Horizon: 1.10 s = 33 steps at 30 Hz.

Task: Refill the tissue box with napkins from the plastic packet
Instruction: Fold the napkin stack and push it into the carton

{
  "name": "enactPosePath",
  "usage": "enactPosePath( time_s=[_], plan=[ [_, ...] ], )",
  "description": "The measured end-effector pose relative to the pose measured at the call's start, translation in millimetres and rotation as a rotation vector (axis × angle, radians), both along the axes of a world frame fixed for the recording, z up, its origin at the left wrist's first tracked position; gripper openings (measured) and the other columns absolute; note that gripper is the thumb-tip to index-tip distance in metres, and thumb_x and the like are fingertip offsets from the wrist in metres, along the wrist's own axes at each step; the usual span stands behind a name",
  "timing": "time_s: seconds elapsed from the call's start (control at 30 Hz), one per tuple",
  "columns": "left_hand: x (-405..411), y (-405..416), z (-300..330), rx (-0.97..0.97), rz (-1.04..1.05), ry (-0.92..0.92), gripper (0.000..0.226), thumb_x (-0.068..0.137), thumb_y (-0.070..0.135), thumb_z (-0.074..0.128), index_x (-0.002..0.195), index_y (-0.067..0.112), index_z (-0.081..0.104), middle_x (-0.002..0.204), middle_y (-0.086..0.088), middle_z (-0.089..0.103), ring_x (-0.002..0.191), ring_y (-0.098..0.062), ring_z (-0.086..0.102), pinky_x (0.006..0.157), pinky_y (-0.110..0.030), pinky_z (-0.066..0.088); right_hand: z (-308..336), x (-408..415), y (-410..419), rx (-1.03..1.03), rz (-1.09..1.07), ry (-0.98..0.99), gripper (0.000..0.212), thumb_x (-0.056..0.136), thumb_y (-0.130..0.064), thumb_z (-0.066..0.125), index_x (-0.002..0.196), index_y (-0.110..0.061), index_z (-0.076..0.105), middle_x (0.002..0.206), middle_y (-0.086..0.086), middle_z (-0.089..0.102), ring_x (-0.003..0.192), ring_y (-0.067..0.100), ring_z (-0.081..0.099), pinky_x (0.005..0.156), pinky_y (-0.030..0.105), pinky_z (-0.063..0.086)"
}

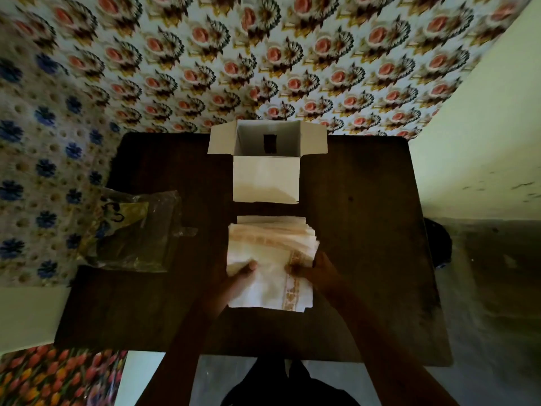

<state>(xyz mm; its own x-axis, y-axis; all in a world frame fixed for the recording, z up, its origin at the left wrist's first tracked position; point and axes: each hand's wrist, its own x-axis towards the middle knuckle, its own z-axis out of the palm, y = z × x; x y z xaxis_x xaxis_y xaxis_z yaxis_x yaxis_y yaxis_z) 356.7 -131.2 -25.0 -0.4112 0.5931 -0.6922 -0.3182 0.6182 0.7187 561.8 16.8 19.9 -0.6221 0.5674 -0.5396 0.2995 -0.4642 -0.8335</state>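
Both hands, left hand (240, 276) and right hand (317, 271), clamp a loose napkin stack (272, 259) on the desk (366, 230); the fanned top sheets could slide off when lifted toward the open tissue box (266, 165).

Single head view — steeply downward, close over the table (366, 230).

Both bare forearms reach forward side by side. The left hand (238, 278) and right hand (317, 272) lie palm down, thumbs turned inward toward each other, fingers curled.
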Motion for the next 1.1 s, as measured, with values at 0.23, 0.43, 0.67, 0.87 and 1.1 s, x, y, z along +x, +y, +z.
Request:
enactPosePath(
  time_s=[0.23,0.43,0.67,0.87,1.1],
  plan=[
    [25.4,11.0,96.5,0.015,-0.078,0.048,0.034,0.082,0.015,0.078,0.106,0.03,0.062,0.103,0.0,0.07,0.088,-0.01,0.071,0.057,-0.019,0.056,22.6,14.5,-3.2,-0.047,0.017,0.034,0.039,0.08,0.008,0.072,0.108,-0.018,0.062,0.099,0.004,0.076,0.094,0.021,0.076,0.077,0.041,0.063],
    [24.0,21.4,148.2,0.151,-0.166,0.06,0.044,0.088,0.008,0.069,0.127,0.025,0.054,0.111,0.0,0.07,0.096,-0.01,0.073,0.062,-0.019,0.059,66.0,14.1,8.5,0.052,0.043,0.133,0.059,0.076,0.003,0.078,0.127,-0.013,0.055,0.115,0.012,0.073,0.107,0.029,0.072,0.083,0.049,0.061],
    [-5.2,62.4,188.8,0.305,-0.198,0.166,0.055,0.086,0.02,0.072,0.134,0.034,0.048,0.116,0.009,0.067,0.11,-0.014,0.067,0.071,-0.024,0.061,120.7,-15.9,49.3,0.425,0.093,0.188,0.062,0.079,0.008,0.076,0.12,-0.031,0.052,0.114,-0.008,0.066,0.106,-0.001,0.068,0.079,0.02,0.059],
    [-39.8,117.8,216.8,0.367,-0.289,0.413,0.071,0.087,0.022,0.073,0.14,0.043,0.031,0.117,0.032,0.046,0.107,0.01,0.048,0.095,-0.023,0.042,135.8,-52.4,99.6,0.592,0.007,0.243,0.068,0.073,-0.007,0.081,0.134,-0.015,0.052,0.125,-0.001,0.067,0.116,0.02,0.067,0.09,0.045,0.06],
    [-101.1,188.4,226.4,0.29,-0.505,0.661,0.106,0.085,0.021,0.077,0.158,0.033,0.001,0.164,0.008,0.017,0.15,-0.018,0.018,0.119,-0.04,0.027,143.8,-104.0,161.0,0.702,-0.164,0.142,0.059,0.077,-0.02,0.075,0.13,0.0,0.056,0.122,0.017,0.066,0.116,0.031,0.065,0.091,0.056,0.057]
  ],
)
